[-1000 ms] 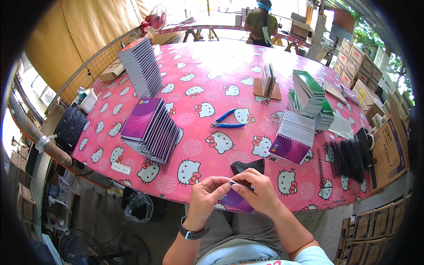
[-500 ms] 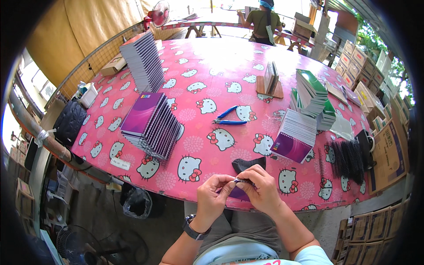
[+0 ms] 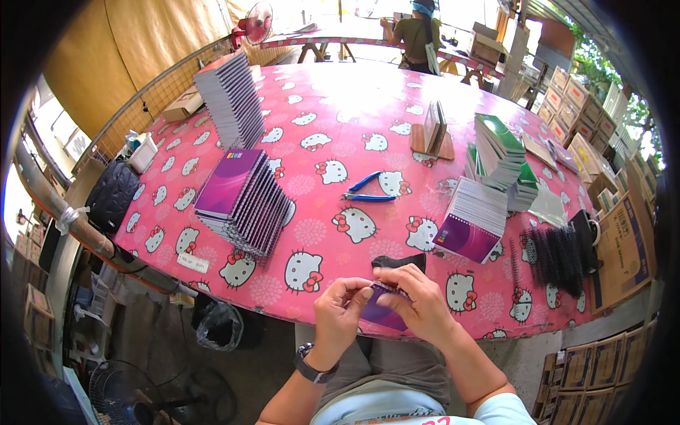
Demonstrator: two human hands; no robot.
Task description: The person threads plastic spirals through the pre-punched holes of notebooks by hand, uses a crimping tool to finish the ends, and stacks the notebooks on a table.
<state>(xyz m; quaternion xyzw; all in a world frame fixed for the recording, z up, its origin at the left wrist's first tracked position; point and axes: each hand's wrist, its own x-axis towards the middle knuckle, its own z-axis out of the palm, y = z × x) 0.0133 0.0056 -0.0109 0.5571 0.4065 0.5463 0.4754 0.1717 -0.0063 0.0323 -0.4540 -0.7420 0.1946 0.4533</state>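
Note:
A purple notebook [image 3: 382, 309] lies at the table's near edge between my hands, largely covered by them. My left hand [image 3: 343, 306] pinches at its upper left corner with thumb and forefinger. My right hand [image 3: 419, 303] grips the notebook's upper right side, thumb across the cover and fingers along the top edge. Just beyond the fingers is a black, cloth-like piece [image 3: 399, 263]. Farther out lie blue-handled cutting pliers [image 3: 370, 197], jaws pointing left. Whether a coil runs along the held edge is hidden by my fingers.
Stacked purple spiral notebooks [image 3: 230, 184] and a taller stack [image 3: 230, 99] stand left. To the right are punched purple books [image 3: 471, 219], green books [image 3: 499, 145] and black coils [image 3: 556, 258]. A wooden stand [image 3: 432, 138] sits farther back; a person [image 3: 421, 35] works beyond.
My thumbs have moved apart, baring more of the purple cover. My left hand has shifted slightly left along the edge. The pliers and stacks stay put.

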